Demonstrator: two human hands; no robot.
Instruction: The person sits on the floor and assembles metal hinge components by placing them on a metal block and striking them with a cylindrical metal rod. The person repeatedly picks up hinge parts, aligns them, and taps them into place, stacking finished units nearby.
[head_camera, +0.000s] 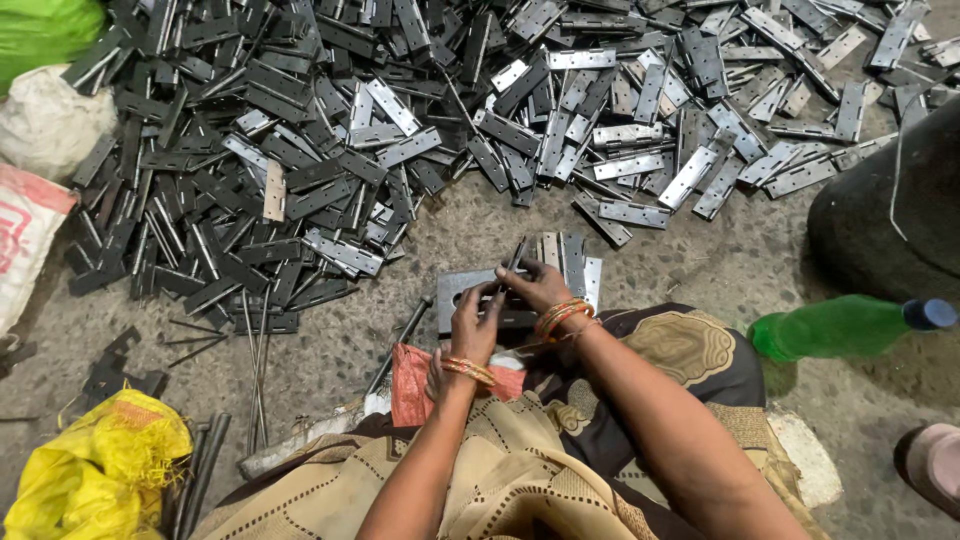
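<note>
My left hand (472, 322) grips a dark metal hinge plate (452, 290) held flat just above my lap. My right hand (536, 286) pinches a thin metal pin (516, 253) that stands tilted over the plate's top edge. Both wrists carry orange and gold bangles. A few upright hinge leaves (570, 262) stand right behind my hands. A huge heap of dark and silvery hinge plates (400, 130) covers the floor beyond.
Long thin rods (255, 370) lie on the concrete floor at left. A yellow sack (95, 470) sits at bottom left, white and green sacks (45, 120) at top left. A green plastic bottle (840, 328) lies right, beside a dark round object (890, 220).
</note>
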